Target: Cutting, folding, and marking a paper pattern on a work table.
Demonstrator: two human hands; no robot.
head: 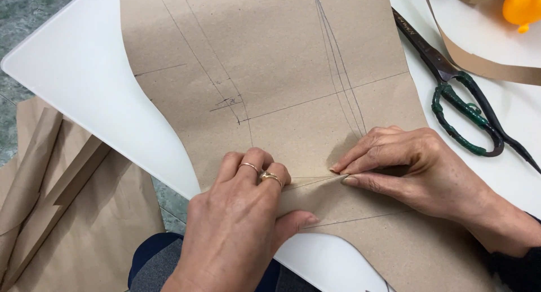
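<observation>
Head view, scissors (465, 94) beside pattern paper (282, 72), orange object (523, 5)

A white table (84, 72) with a rounded corner fills most of the view, its smooth top lit evenly with soft shadows. Beyond its far left edge lies a floor (25, 10) of mottled grey-green stone tile, seen again in a small gap near the table's lower edge. On the floor at the near left sits a heap of folded brown paper scraps (62, 213). At the far right, on the table, lie black scissors (468, 94) with green-wrapped handles, a curling brown paper strip (490, 66) and a rounded orange object (524, 7).
</observation>
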